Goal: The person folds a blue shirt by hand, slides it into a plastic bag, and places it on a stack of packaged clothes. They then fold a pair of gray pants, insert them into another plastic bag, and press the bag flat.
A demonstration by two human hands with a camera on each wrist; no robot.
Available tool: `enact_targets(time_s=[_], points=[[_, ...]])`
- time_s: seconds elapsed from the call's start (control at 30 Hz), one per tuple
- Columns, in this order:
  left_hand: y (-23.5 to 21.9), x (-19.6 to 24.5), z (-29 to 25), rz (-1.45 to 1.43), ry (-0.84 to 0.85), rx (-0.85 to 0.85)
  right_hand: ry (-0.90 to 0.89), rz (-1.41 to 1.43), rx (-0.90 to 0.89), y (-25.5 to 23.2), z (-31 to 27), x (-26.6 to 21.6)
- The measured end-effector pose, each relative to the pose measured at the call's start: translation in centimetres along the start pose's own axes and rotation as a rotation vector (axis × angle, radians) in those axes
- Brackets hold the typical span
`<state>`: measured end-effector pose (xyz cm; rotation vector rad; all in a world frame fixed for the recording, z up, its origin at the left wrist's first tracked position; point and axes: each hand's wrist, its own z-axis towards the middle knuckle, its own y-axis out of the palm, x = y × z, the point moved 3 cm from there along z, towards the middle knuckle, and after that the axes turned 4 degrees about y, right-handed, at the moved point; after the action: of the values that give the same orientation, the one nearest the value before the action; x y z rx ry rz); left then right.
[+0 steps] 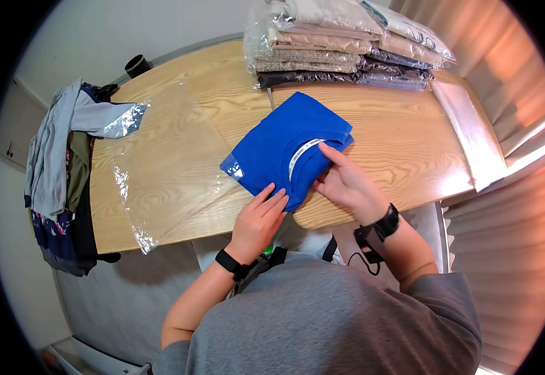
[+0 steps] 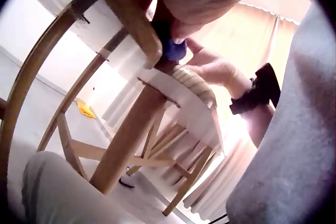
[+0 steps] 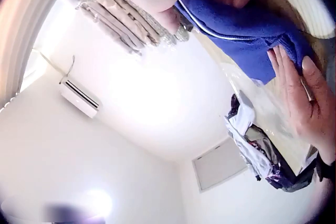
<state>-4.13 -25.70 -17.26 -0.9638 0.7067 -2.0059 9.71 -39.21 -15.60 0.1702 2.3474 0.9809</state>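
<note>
A folded blue garment (image 1: pixel 285 134) with a white neck label lies at the table's front edge, its neckline towards the person. The right hand (image 1: pixel 350 187) grips its right side near the collar, thumb on top and fingers underneath. On the near left corner rests the left hand (image 1: pixel 258 226), fingers nearly straight on top; in the right wrist view the left hand (image 3: pixel 302 95) has its thumb at the cloth's edge. The left wrist view shows a bit of blue cloth (image 2: pixel 172 50) at the table edge. A clear plastic bag (image 1: pixel 166 162) lies flat to the left, partly by the garment.
Bagged folded garments (image 1: pixel 341 47) are stacked at the back. Loose clothes (image 1: pixel 60 162) hang over the table's left end. Another plastic bag (image 1: pixel 469 131) lies at the right end. A black cup (image 1: pixel 137 65) stands at the back left. The wooden table (image 1: pixel 397 150) has a rounded front edge.
</note>
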Motion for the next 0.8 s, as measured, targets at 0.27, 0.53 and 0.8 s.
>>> enact_targets(time_s=[0.27,0.53,0.8], points=[[0.3,-0.4,-0.6,0.057,0.095,0.037,-0.427,-0.259,-0.041,2.7,2.3,0.7],[0.2,-0.2,-0.4,0.07,0.109,0.025,-0.124,-0.052,0.026,0.8,5.5,1.0],[-4.9,0.0,-2.0,-0.056,-0.014,-0.02,-0.189,0.049,-0.036,-0.7,2.9,-0.4]])
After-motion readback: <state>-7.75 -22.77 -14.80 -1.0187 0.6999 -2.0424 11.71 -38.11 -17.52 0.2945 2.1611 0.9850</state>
